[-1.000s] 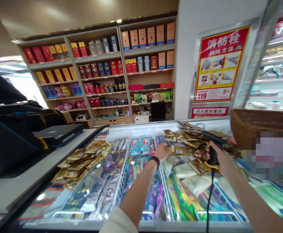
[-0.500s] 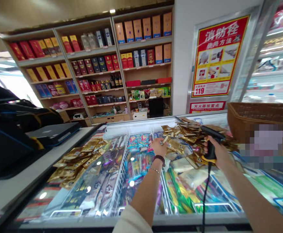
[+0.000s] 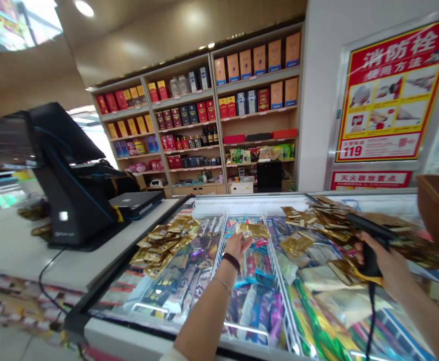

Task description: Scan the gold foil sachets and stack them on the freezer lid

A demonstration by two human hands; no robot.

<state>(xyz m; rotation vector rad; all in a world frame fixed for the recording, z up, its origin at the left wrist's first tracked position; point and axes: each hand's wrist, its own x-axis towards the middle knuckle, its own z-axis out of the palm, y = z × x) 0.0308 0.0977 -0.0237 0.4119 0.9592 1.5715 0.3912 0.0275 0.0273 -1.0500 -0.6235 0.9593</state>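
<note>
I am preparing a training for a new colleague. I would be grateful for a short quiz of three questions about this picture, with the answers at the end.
1. Which hand holds the black scanner?
2. True or false: the left hand holds nothing.
3. Fill in the blank: the large number at the bottom left of the red poster is ___.

Key:
1. The right hand.
2. False; it holds a gold packet.
3. 119.
</note>
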